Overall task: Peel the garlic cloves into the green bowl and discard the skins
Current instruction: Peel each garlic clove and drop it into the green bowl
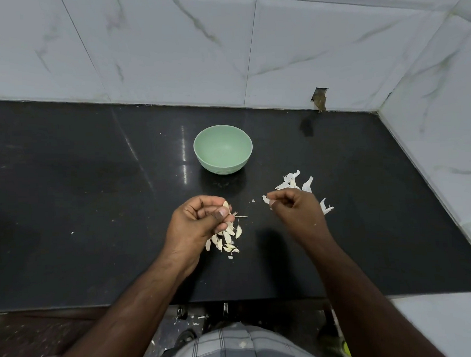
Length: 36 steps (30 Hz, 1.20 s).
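Nearest us, a heap of pale, unpeeled garlic cloves (225, 238) lies on the glossy black stone counter (96, 210), just under our left hand (198, 219). That hand's thumb and fingers are clamped on a single cream-coloured garlic clove (225, 205), held above the heap. Our right hand (291, 207), a little apart to the side, pinches a white papery strip of skin (266, 199) between thumb and forefinger.

Beyond it lies the loose pile of torn white skins (298, 184). These are light; we judge a careless sweep of the wrist could scatter them toward the cloves or the bowl.

Farthest back stands the round pale-green bowl (201, 150), seemingly empty. If the clove slips from our fingers, it could drop back into the unpeeled heap and get mixed up.
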{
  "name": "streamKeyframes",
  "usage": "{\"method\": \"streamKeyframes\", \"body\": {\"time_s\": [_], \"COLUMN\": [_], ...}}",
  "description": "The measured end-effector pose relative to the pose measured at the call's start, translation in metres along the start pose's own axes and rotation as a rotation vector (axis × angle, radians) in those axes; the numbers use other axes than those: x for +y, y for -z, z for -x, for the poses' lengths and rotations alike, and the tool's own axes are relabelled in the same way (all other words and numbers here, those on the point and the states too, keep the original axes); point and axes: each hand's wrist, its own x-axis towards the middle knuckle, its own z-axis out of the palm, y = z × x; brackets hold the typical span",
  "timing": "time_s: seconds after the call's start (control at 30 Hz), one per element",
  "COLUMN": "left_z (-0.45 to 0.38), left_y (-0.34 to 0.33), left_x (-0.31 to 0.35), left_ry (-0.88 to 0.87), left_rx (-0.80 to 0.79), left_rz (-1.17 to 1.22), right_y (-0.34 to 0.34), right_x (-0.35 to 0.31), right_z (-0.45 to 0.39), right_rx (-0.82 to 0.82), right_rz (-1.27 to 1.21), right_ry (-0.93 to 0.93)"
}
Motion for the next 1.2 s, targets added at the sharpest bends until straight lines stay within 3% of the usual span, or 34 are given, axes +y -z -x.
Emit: {"method": "streamKeyframes", "body": {"time_s": [0.17,0.37,0.57,0.9,1.2], "left_z": [0.001,0.002,0.003,0.002,-0.003], "left_y": [-0.004,-0.007,-0.005,-0.001,-0.002], "left_x": [-0.001,0.001,0.003,0.006,0.005], "left_ry": [0.001,-0.05,-0.08,-0.047,-0.02], "left_rx": [-0.011,-0.029,-0.033,-0.05,0.055], "left_rz": [-0.048,-0.148,-0.216,-0.127,0.046], "right_y": [0.007,-0.017,-0.027,-0.029,-0.031], "right_x": [-0.003,-0.034,-0.034,-0.032,-0.016], "right_z": [0.001,0.019,0.016,0.016,0.019], "right_rx": [0.062,-0.188,-0.216,-0.256,-0.224], "right_rz": [0.302,-0.213,-0.28,-0.433,-0.204], "right_ry": [0.167,0.176,0.167,0.16,0.168]}}
